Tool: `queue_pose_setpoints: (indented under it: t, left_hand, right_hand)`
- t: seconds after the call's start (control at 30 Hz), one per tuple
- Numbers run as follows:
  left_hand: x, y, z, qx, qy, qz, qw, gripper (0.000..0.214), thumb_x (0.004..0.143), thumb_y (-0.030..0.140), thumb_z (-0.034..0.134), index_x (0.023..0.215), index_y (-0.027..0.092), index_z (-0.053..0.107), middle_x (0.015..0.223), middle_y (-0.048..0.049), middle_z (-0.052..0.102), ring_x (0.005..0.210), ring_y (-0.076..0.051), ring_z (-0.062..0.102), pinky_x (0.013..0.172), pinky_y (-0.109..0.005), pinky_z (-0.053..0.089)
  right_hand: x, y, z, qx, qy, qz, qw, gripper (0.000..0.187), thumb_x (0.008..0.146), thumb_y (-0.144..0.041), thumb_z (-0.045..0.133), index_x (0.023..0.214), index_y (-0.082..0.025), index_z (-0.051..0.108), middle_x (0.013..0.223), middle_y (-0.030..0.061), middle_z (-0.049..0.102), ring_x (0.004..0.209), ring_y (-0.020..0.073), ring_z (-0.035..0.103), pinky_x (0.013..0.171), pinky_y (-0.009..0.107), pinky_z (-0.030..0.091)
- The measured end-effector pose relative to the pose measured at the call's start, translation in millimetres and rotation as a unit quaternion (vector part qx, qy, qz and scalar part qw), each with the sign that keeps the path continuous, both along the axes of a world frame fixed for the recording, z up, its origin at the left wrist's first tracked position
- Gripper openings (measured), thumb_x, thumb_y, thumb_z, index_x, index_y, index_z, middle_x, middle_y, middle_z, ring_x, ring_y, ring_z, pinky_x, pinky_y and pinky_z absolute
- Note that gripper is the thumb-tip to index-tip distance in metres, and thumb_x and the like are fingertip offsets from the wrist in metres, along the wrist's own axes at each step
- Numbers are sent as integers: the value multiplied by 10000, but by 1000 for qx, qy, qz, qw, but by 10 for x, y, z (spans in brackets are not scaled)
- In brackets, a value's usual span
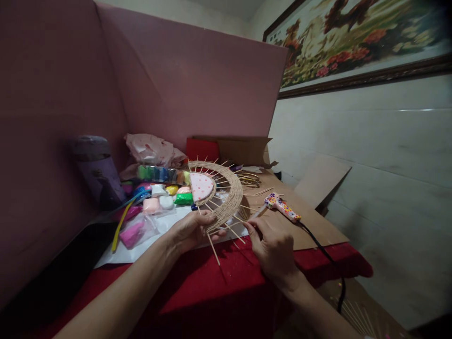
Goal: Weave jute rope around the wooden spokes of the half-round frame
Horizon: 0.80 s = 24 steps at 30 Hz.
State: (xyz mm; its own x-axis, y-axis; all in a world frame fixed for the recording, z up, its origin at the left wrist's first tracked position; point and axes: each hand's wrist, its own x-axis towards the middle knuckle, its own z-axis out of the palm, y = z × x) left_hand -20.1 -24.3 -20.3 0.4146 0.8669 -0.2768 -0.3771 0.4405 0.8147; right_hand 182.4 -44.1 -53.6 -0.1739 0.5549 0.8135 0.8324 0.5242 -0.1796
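My left hand grips the lower edge of a woven half-round piece made of tan cord wound across thin wooden sticks that stick out like rays. A pink spotted half disc forms its centre. My right hand is closed in a pinch at the piece's lower right, fingers pressed together on what looks like the cord or a stick end; I cannot tell which. The piece is tilted up above a red tablecloth.
A flower-patterned glue gun with a black cable lies on brown cardboard to the right. Bags of coloured clay sit on white paper at the left, beside a purple bottle. Pink boards stand behind; a tiled wall is at the right.
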Motion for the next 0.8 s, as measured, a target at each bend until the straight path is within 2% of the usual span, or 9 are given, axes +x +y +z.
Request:
queue_pose_setpoints:
  t: [0.33,0.8]
  left_hand:
    - [24,-6,31,-7,11,6,1000,113,787,102,507,896,99,535,778,-84,646,558,-149,646,477,-201,499]
    - [3,7,-14,1,11,-8,1000,156,796,117,504,937,69,550,817,-101,636,575,-135,632,464,-181,489]
  right_hand:
    - [-37,52,16,18,3,-15,1000,171,861,-297,517,780,-189,623,654,3,652,579,139,578,534,251,290]
    - [-64,141,30,25,-23,-32,999,186,856,-315,519,771,-195,633,631,-4,649,538,137,558,505,255,255]
